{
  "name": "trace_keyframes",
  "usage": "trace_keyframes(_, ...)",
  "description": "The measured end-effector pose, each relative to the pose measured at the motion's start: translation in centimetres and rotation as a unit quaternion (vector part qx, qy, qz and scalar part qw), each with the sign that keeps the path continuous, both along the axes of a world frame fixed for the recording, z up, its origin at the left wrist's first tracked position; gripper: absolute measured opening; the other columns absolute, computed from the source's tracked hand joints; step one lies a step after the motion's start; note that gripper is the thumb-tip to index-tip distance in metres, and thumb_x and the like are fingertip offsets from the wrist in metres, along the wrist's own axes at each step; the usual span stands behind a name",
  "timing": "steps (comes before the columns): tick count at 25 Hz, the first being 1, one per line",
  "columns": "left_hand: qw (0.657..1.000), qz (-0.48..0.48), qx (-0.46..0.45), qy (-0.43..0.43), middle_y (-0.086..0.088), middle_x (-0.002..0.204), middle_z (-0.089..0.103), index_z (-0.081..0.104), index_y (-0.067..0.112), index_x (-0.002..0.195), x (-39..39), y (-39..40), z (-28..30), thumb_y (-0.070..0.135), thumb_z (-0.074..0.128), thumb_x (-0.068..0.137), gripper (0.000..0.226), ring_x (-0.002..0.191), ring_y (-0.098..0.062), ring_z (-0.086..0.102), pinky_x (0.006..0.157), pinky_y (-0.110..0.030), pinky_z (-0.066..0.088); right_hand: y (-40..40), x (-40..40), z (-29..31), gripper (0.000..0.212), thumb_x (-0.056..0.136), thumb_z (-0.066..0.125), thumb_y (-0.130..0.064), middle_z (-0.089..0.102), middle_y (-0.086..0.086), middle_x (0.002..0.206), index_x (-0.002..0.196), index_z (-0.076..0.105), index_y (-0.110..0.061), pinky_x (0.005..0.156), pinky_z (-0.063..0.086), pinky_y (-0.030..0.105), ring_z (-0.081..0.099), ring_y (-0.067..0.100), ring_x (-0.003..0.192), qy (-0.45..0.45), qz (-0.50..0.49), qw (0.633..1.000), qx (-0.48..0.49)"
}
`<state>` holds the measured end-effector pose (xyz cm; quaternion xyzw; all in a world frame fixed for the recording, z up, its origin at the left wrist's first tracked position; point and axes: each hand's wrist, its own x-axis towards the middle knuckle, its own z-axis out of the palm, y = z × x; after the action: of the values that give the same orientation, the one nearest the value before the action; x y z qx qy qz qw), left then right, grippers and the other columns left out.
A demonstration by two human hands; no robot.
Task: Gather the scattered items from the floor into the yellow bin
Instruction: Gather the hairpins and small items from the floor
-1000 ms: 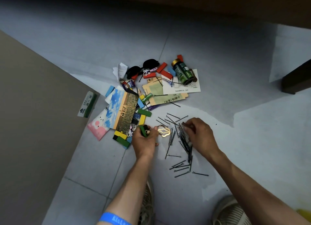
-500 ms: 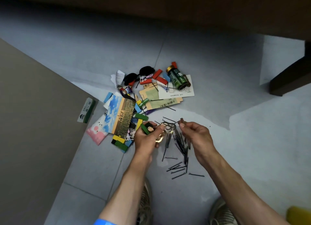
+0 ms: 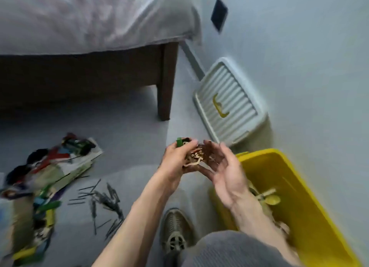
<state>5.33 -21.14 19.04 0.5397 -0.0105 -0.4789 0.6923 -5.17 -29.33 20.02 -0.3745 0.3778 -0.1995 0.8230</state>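
My left hand (image 3: 176, 159) is closed around a clump of small items, among them a green block (image 3: 179, 142) and a gold cut-out piece (image 3: 193, 160). My right hand (image 3: 224, 171) is cupped beside and under that clump with its fingers apart. Both hands hover just left of the yellow bin (image 3: 311, 202) at the lower right, which holds wooden utensils (image 3: 268, 196). A blurred pile of cards and coloured blocks (image 3: 46, 172) lies on the floor at the left. Several black hairpins (image 3: 103, 202) are scattered beside the pile.
A grey ribbed bin lid (image 3: 227, 100) leans against the white wall behind the bin. A bed with a dark wooden leg (image 3: 165, 82) stands at the top left. My shoe (image 3: 175, 230) and grey-clad knee (image 3: 229, 248) are at the bottom centre.
The view has swung right from the pile to the bin. Both hands have lifted off the floor and carried the picked-up items toward the yellow bin.
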Motion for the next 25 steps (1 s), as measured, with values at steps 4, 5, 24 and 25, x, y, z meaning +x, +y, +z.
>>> trace_keyframes(4,0.979,-0.181,-0.025,0.091,-0.005,0.094,0.069,0.068,0.019,0.102,-9.8,-6.9,2.2,0.064,0.053,0.086,0.049,0.075,-0.018,0.064,0.066,-0.032,0.051,-4.0,-11.2,2.1,0.048,0.102,0.033,-0.043,0.074,0.009,0.103,0.115,0.066,-0.011,0.072,0.052,0.032,0.069,0.019,0.09,0.039,-0.143,0.988,-0.043)
trace_keyframes(5,0.969,-0.223,-0.03,0.099,-0.005,0.108,0.068,0.066,0.02,0.112,-11.6,-7.8,2.2,0.071,0.045,0.085,0.061,0.091,-0.022,0.064,0.079,-0.038,0.05,-4.7,-13.3,2.3,0.051,0.102,0.03,-0.044,0.074,0.007,0.105,0.113,0.067,-0.012,0.075,0.049,0.032,0.068,0.018,0.093,0.057,-0.164,0.983,-0.058)
trace_keyframes(24,0.964,0.252,0.071,-0.043,-0.003,0.118,0.068,0.06,0.017,0.123,1.5,13.4,-1.0,0.052,0.028,0.101,0.052,0.105,-0.017,0.065,0.098,-0.036,0.045,8.1,4.0,-2.7,0.058,0.099,0.031,-0.054,0.071,0.006,0.117,0.117,0.065,-0.011,0.091,0.049,0.037,0.068,0.021,0.108,0.033,0.291,0.955,-0.038)
trace_keyframes(25,0.955,0.282,0.081,-0.033,-0.004,0.117,0.068,0.061,0.015,0.122,2.4,14.9,-2.2,0.049,0.028,0.102,0.051,0.103,-0.019,0.065,0.096,-0.037,0.045,9.4,5.2,-3.1,0.059,0.098,0.032,-0.056,0.072,0.005,0.115,0.117,0.065,-0.011,0.09,0.05,0.038,0.068,0.021,0.106,0.042,0.321,0.944,-0.054)
